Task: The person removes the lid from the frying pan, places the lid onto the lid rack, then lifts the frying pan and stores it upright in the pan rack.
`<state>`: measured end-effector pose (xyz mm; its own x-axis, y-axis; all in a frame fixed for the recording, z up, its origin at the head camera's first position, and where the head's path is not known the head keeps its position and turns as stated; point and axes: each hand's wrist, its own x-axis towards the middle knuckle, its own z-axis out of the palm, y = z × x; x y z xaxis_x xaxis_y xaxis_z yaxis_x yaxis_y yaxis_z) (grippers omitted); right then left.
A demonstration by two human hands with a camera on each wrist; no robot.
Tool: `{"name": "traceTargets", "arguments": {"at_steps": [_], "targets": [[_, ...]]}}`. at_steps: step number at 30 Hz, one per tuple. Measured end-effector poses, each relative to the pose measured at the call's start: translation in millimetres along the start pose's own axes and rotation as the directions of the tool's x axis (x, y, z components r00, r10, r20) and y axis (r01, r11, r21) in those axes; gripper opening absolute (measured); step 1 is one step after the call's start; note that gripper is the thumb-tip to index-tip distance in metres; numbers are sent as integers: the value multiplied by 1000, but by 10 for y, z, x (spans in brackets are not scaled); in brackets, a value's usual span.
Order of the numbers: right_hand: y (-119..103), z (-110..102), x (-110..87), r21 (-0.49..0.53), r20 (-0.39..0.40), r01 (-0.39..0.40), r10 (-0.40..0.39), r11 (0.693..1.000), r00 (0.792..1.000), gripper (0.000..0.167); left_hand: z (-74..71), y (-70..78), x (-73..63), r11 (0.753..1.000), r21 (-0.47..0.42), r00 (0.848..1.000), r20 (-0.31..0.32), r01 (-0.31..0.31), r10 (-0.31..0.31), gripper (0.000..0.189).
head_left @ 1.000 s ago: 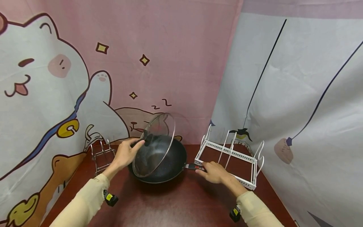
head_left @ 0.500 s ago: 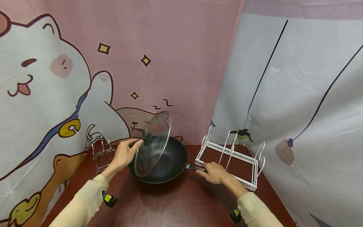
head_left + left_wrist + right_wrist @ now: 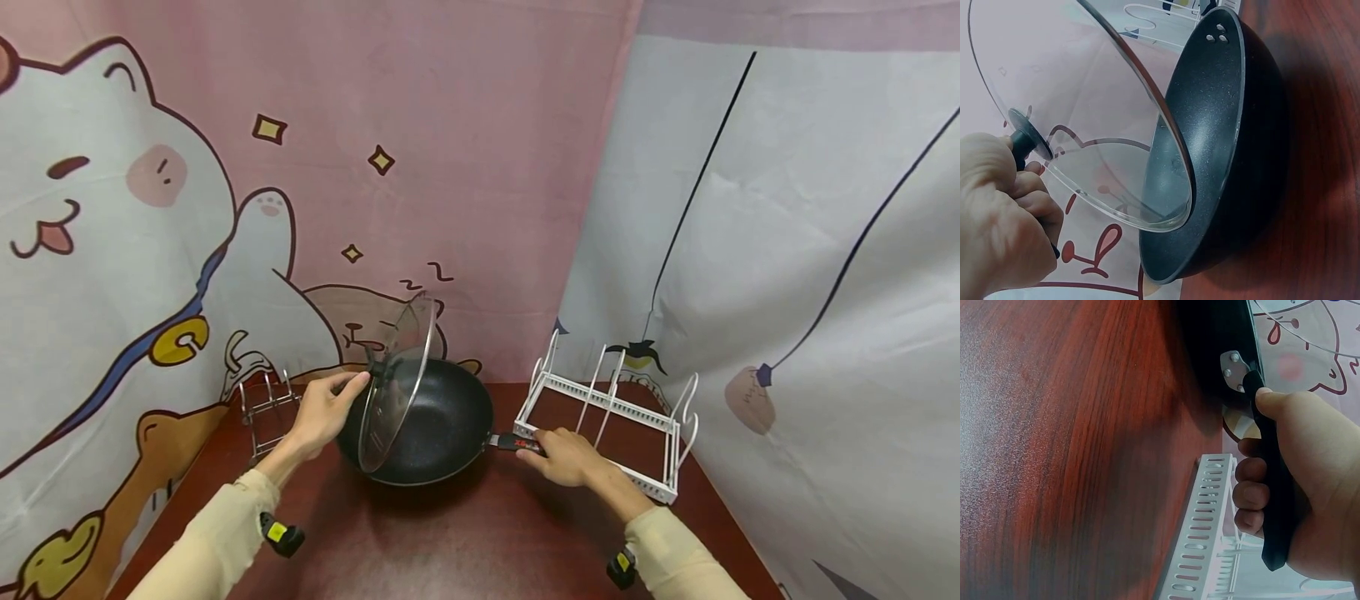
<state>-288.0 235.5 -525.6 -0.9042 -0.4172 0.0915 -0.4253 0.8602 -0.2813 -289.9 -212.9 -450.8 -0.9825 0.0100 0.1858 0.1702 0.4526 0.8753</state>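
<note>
The left hand [image 3: 324, 416] is pinching the round clear-glass lid's [image 3: 1100, 119] black knob [image 3: 1031, 134]; the right hand [image 3: 567, 457], gripping the black handle [image 3: 1279, 503], should be steadying the round black wok [image 3: 447, 417].

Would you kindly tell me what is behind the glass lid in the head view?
Through the glass lid, part of the black wok and the printed curtain can be seen; whatever lies directly behind the dark knob is covered.
</note>
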Motion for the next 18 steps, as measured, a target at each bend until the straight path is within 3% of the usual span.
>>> {"name": "traceTargets", "arguments": {"at_steps": [18], "targets": [[10, 20, 6, -5, 4, -9, 9, 1000, 1000, 39, 9, -56, -61, 983, -161, 996, -18, 87, -91, 57]]}}
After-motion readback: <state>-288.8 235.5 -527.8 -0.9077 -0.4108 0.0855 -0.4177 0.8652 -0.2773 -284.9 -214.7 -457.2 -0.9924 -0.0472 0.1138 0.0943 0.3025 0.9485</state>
